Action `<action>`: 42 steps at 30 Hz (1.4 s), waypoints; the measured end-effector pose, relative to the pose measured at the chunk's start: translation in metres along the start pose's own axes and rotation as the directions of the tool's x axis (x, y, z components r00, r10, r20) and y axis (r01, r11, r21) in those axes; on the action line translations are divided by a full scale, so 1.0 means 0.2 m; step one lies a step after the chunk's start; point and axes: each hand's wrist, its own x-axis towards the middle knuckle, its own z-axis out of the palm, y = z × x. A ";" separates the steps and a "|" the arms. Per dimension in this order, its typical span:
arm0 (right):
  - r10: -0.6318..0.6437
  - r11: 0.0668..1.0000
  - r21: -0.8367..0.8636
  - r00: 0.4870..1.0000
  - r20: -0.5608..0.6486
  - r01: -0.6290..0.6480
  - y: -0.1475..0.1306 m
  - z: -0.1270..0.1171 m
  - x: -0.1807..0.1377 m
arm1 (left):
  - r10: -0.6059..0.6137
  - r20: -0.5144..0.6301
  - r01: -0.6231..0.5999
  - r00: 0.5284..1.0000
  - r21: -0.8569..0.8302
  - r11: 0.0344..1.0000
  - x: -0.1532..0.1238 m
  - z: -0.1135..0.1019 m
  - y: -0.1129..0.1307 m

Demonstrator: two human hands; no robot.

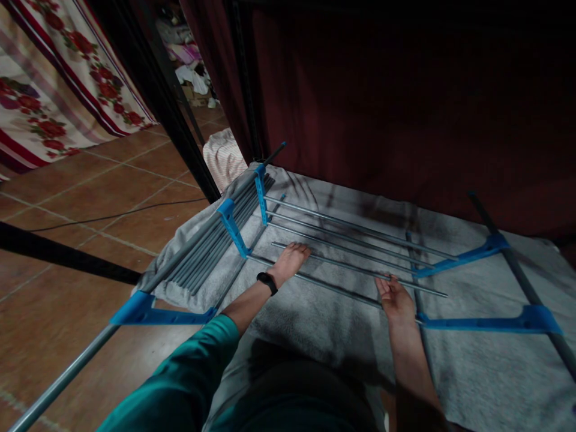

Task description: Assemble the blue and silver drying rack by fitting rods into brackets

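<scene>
Rods (342, 264) partly fitted: several span blue brackets (463, 257) on the blanket (315, 324), a bundle (211, 252) lies loose, with left grip (290, 261) and right grip (396, 298) both open, resting on them.

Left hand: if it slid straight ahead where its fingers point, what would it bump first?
Most likely the next grey rod, just beyond the fingertips of the left hand. Depth is unclear, so it might pass over.
</scene>
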 end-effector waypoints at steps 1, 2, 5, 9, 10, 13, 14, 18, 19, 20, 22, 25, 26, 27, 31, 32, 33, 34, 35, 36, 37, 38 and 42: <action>0.005 1.000 0.000 1.000 0.002 -0.005 0.00 0.00 0.00 | 0.000 0.002 0.000 1.000 0.004 1.000 0.00 0.00 0.00; 0.009 1.000 0.002 1.000 -0.003 -0.009 0.00 0.00 0.00 | 0.000 0.002 0.000 1.000 0.006 1.000 0.00 0.00 0.00; 0.024 1.000 0.005 1.000 -0.012 -0.024 0.00 0.00 0.01 | -0.004 -0.008 0.004 1.000 -0.007 1.000 0.00 -0.01 0.00; 0.013 1.000 0.009 1.000 0.009 -0.013 0.01 0.00 0.02 | -0.029 -0.026 0.028 0.999 -0.044 0.999 0.00 -0.01 0.00; 0.006 1.000 0.011 1.000 0.011 -0.006 0.01 0.01 0.02 | -0.035 -0.032 0.033 0.999 -0.049 0.998 0.00 -0.01 0.00; -0.013 1.000 0.020 1.000 0.008 0.013 0.02 0.01 0.00 | -0.051 -0.068 0.047 0.996 -0.066 0.997 -0.01 -0.01 -0.01; -0.017 0.999 0.029 1.000 0.013 0.017 0.02 0.02 0.00 | -0.057 -0.085 0.051 0.995 -0.075 0.996 -0.01 0.00 -0.01; -0.033 0.997 0.076 0.999 0.033 0.031 0.01 0.04 -0.03 | -0.091 -0.164 0.069 0.982 -0.134 0.989 -0.01 0.03 -0.05; -0.038 0.996 0.085 0.999 0.035 0.035 0.01 0.05 -0.03 | -0.098 -0.180 0.071 0.979 -0.151 0.986 -0.01 0.04 -0.05; -0.045 0.995 0.095 0.998 0.038 0.041 0.01 0.05 -0.04 | -0.106 -0.193 0.074 0.975 -0.166 0.983 0.00 0.05 -0.06; -0.061 0.992 0.114 0.997 0.047 0.055 0.00 0.06 -0.05 | -0.119 -0.214 0.080 0.969 -0.184 0.980 0.00 0.06 -0.07; -0.067 0.989 0.133 0.996 0.060 0.058 0.00 0.08 -0.06 | -0.145 -0.239 0.090 0.960 -0.224 0.970 0.01 0.06 -0.09; -0.066 0.989 0.135 0.996 0.064 0.057 0.00 0.08 -0.07 | -0.154 -0.242 0.092 0.958 -0.248 0.964 0.01 0.06 -0.09; -0.064 0.989 0.136 0.995 0.070 0.054 0.00 0.09 -0.07 | -0.162 -0.244 0.091 0.956 -0.276 0.957 0.01 0.06 -0.10; -0.045 0.992 0.124 0.992 0.119 0.030 0.00 0.10 -0.09 | -0.164 -0.244 0.064 0.956 -0.372 0.926 0.01 0.06 -0.11; -0.042 0.992 0.123 0.990 0.136 0.025 0.00 0.10 -0.09 | -0.157 -0.248 0.055 0.956 -0.374 0.926 0.01 0.05 -0.11; -0.044 0.992 0.124 0.987 0.152 0.025 0.00 0.10 -0.09 | -0.149 -0.251 0.049 0.957 -0.365 0.930 0.01 0.05 -0.11; -0.050 0.991 0.129 0.985 0.164 0.029 0.00 0.10 -0.09 | -0.139 -0.250 0.046 0.958 -0.344 0.938 0.01 0.04 -0.10; -0.059 0.990 0.135 0.984 0.167 0.036 0.00 0.09 -0.09 | -0.127 -0.245 0.045 0.961 -0.315 0.948 0.01 0.03 -0.10; -0.068 0.989 0.144 0.984 0.162 0.045 0.01 0.09 -0.09 | -0.114 -0.236 0.045 0.965 -0.281 0.959 0.01 0.03 -0.10; -0.079 0.986 0.156 0.986 0.150 0.055 0.01 0.09 -0.08 | -0.101 -0.225 0.045 0.969 -0.245 0.969 0.01 0.02 -0.10; -0.088 0.984 0.167 0.987 0.134 0.065 0.01 0.08 -0.07 | -0.090 -0.215 0.045 0.973 -0.208 0.977 0.01 0.01 -0.09; -0.110 0.974 0.208 0.992 0.068 0.093 0.01 0.07 -0.04 | -0.083 -0.216 0.067 0.973 -0.080 0.995 0.00 0.01 -0.09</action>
